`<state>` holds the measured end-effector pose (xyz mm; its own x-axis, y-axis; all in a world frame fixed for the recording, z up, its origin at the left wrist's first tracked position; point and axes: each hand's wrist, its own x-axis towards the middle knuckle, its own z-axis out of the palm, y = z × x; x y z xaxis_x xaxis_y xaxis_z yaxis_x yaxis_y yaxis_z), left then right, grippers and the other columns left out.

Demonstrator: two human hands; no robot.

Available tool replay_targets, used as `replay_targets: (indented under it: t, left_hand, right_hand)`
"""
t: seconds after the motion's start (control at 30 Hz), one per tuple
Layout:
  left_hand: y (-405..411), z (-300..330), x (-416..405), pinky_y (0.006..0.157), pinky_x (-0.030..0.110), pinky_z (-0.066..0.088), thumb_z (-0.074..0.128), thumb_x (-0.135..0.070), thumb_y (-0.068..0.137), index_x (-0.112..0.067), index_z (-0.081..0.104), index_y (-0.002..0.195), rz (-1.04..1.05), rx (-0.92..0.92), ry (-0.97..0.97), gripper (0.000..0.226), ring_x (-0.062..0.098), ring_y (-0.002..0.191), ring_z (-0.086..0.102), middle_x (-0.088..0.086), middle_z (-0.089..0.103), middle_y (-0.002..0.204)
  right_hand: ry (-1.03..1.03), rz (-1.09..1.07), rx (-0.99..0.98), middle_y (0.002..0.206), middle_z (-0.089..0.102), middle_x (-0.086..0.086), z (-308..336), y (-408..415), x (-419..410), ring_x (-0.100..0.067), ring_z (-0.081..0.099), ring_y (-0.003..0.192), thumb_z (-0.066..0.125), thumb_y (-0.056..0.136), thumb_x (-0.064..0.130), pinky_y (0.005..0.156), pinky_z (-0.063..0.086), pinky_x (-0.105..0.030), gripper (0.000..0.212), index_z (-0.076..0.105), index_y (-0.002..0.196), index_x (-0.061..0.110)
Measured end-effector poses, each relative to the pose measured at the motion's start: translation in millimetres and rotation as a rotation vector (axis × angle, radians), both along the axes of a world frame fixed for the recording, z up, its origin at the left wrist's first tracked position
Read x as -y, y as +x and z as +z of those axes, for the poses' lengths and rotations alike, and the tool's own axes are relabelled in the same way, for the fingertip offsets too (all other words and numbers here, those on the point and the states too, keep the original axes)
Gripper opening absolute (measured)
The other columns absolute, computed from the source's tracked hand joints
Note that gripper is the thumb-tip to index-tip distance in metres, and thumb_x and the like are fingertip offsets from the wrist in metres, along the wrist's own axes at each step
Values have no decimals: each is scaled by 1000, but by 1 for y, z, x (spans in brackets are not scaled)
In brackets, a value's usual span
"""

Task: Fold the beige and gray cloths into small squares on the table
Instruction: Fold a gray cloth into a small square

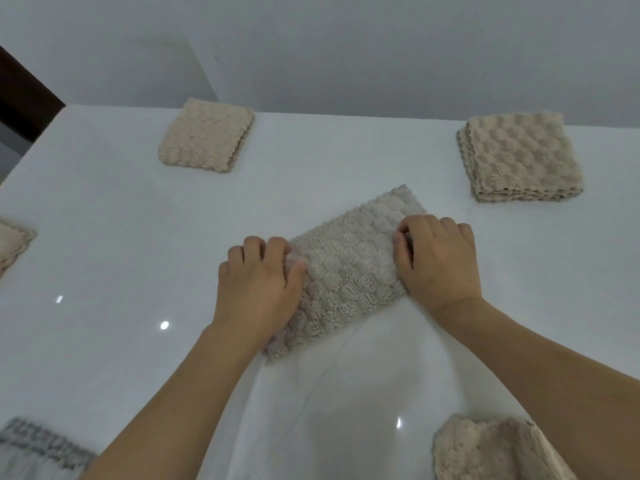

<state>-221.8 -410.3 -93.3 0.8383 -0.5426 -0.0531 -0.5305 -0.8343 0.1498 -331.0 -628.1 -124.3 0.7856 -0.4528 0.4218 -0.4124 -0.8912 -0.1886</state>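
White table (104, 237), folded beige cloths (206, 135) around both hands' (258, 282) grip.

This looks like a plain room in a home, though nothing settles it: a glossy white desk (104, 258) stands against a bare pale wall (346, 46), small folded beige cloths (206, 135) lie spread across it, and a dark wooden edge (24, 95) shows at far left.

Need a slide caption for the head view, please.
Both hands, left and right, pinch a half-folded gray cloth.
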Motion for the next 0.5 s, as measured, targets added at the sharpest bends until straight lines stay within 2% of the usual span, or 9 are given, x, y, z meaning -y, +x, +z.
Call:
replay_targets:
  t: [0.03, 0.1, 0.2, 0.27, 0.37, 0.43, 0.5]
  left_hand:
    - [5, 2, 4, 82, 41, 40, 35, -44, 95, -16, 52, 110, 42, 5, -12, 36, 30, 97, 47, 5, 53, 106]
    - [11, 5, 8, 76, 38, 35, 43, -35, 95, -14, 50, 95, 134, -47, -22, 22, 27, 89, 43, 3, 55, 93]
    - [18, 12, 6, 69, 35, 33, 48, -33, 91, -17, 48, 77, 147, -180, -13, 21, 26, 85, 44, -1, 51, 82]
    - [23, 17, 3, 57, 31, 34, 50, -30, 93, -18, 48, 85, 160, -408, -168, 15, 20, 67, 47, -3, 50, 73]
    - [29, 27, -2, 43, 25, 27, 52, -25, 98, -27, 45, 105, 208, -791, -351, 10, 13, 47, 32, -1, 39, 62]
    - [29, 35, -4, 45, 25, 27, 52, -22, 99, -31, 53, 104, 185, -948, -416, 10, 13, 47, 35, 2, 41, 60]
    - [28, 42, -4, 55, 26, 43, 49, -17, 99, -25, 64, 99, 185, -1182, -564, 17, 18, 62, 56, 6, 63, 75]
  right_hand:
    - [12, 8, -4, 69, 56, -4, 0, 0, 0, -29, 50, 64, 48, 93, 26, 68, 34, -38, 19, 57, 85, 12]
    - [36, 9, -24, 65, 56, -3, 0, 0, -1, -28, 51, 61, 47, 93, 26, 67, 33, -38, 19, 57, 84, 13]
    - [78, 27, -38, 72, 58, -2, -1, 2, -1, -27, 51, 68, 46, 92, 26, 71, 32, -37, 18, 57, 85, 14]
    - [116, 59, -12, 77, 59, -2, -1, 2, 1, -26, 51, 72, 47, 88, 25, 74, 33, -36, 16, 58, 87, 14]
    - [133, 99, 36, 79, 59, -3, 0, 0, 1, -26, 52, 74, 50, 83, 20, 76, 36, -36, 15, 61, 90, 12]
    - [128, 111, 48, 81, 59, -4, 0, 0, 0, -27, 52, 76, 52, 81, 18, 77, 37, -37, 16, 62, 91, 11]
    - [143, 129, 59, 83, 59, -5, -1, 1, 1, -27, 52, 77, 50, 81, 16, 78, 36, -35, 19, 63, 93, 11]
